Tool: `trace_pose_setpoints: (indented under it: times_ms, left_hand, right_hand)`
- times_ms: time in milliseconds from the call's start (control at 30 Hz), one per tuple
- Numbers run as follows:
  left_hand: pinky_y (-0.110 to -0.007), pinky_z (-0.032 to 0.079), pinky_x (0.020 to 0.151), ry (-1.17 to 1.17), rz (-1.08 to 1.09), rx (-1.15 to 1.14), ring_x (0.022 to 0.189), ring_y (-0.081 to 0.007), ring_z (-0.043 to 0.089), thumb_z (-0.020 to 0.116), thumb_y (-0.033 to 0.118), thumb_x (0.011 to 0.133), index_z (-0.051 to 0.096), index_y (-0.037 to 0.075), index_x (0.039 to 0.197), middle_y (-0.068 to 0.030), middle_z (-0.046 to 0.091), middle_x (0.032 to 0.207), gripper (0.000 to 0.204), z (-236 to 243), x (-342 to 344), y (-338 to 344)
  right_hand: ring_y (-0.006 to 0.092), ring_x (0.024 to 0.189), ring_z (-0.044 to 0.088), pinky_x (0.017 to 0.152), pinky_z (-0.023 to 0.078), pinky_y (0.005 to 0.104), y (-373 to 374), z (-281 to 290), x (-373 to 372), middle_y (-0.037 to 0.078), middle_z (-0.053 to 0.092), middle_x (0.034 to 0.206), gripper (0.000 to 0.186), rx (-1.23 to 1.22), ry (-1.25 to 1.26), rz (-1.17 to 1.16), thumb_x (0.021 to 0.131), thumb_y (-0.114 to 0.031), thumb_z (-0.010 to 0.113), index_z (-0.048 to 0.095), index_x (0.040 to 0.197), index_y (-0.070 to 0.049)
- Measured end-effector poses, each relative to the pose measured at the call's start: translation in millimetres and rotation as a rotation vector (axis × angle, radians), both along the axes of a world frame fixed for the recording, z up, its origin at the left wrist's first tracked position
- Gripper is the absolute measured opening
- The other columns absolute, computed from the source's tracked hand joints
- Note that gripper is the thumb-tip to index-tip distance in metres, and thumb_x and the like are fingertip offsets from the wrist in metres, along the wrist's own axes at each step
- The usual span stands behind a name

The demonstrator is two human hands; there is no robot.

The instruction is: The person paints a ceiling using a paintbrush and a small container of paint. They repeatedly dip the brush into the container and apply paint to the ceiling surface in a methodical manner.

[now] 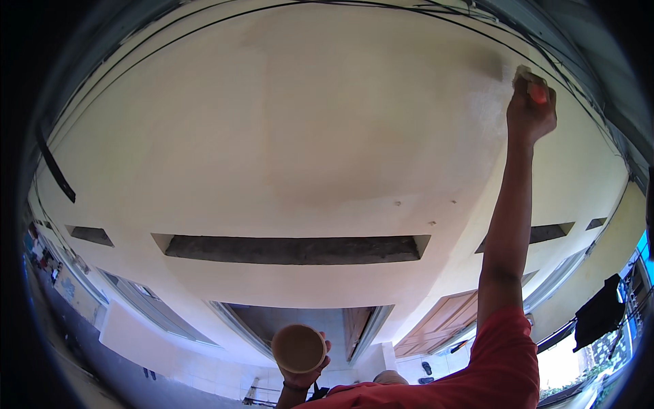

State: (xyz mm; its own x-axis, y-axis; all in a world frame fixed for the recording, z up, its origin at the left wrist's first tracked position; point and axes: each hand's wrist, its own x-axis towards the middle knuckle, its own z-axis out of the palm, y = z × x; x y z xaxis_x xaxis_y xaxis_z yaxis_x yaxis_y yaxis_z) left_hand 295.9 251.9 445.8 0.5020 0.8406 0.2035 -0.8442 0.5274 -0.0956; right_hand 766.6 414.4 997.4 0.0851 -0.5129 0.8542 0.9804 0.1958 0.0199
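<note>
Ceiling (pixel 286 136) fills most of the view, a broad cream surface curving from edge to edge, smooth across the middle and rougher and paler in a patch near the upper right. Below it run long dark slots (pixel 293 249) cut into the wall just beneath the ceiling line, one wide slot in the centre and shorter ones to either side. Lower still, wooden doors (pixel 443 317) stand in pale walls, with a doorway (pixel 300 320) opening between them. A dark cloth (pixel 599 310) hangs at the far right, near a strip of bright daylight. The person's right arm, in a red sleeve (pixel 501 354), rises from the lower edge straight up to the ceiling. The right hand (pixel 530 109) is clamped around a small pad (pixel 523 73) with an orange-red part showing between the fingers, and the pad is pressed against the ceiling at the edge of the rough pale patch. The left hand (pixel 303 371) is low in the middle of the view, closed around the underside of a round tan bowl (pixel 298 347), which is held up with its mouth tilted toward the camera; what is inside cannot be told.
</note>
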Motion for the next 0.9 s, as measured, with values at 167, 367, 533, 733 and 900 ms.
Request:
trace_pose_setpoints:
  times_ms: [167,367,533,733,900]
  left_hand:
    - [-0.066,0.058,0.105,0.004,0.051,0.010,0.141,-0.0480,0.049,0.068,0.065,0.099,0.058,0.016,0.155,-0.0229,0.051,0.157,0.076,0.0,-15.8,-5.6]
    - [-0.068,0.058,0.102,-0.036,0.157,-0.015,0.142,-0.0509,0.048,0.066,0.071,0.098,0.054,0.013,0.158,-0.0254,0.049,0.158,0.084,-6.1,-26.9,-20.8]
    - [-0.068,0.059,0.100,-0.050,0.233,0.002,0.137,-0.0493,0.050,0.066,0.071,0.098,0.054,0.013,0.158,-0.0251,0.050,0.155,0.084,-18.2,-31.3,-23.3]
    - [-0.065,0.060,0.099,-0.031,0.311,-0.001,0.135,-0.0478,0.050,0.067,0.071,0.098,0.055,0.014,0.157,-0.0248,0.051,0.153,0.083,-14.4,-35.0,-36.9]
    - [-0.065,0.060,0.099,-0.030,0.291,-0.016,0.136,-0.0480,0.050,0.068,0.069,0.098,0.055,0.013,0.157,-0.0258,0.050,0.155,0.082,-17.9,-29.8,-32.3]
  right_hand:
    - [0.0305,0.089,0.071,0.067,0.061,0.0481,52.0,18.4,-108.0,0.004,0.067,0.096,0.025,-0.177,-0.063,-0.357,0.080,-0.019,0.081,0.077,0.103,-0.027]
    - [0.0260,0.078,0.068,0.059,0.059,0.0425,100.0,42.9,-267.6,0.003,0.065,0.087,0.017,-0.025,-0.216,-0.269,0.078,-0.017,0.082,0.077,0.092,-0.026]
    - [0.0232,0.074,0.068,0.061,0.056,0.0385,105.4,37.2,-379.9,0.008,0.068,0.083,0.015,-0.121,-0.444,-0.111,0.080,-0.004,0.081,0.071,0.085,-0.014]
    - [0.0248,0.078,0.072,0.063,0.060,0.0407,93.4,7.0,-417.6,0.007,0.070,0.087,0.014,-0.198,-0.680,0.438,0.080,-0.010,0.082,0.077,0.091,-0.018]
    - [0.0095,0.073,0.064,0.066,0.051,0.0290,109.0,33.7,-322.0,-0.002,0.068,0.080,0.019,-0.317,-0.405,1.323,0.090,0.005,0.078,0.068,0.081,-0.008]
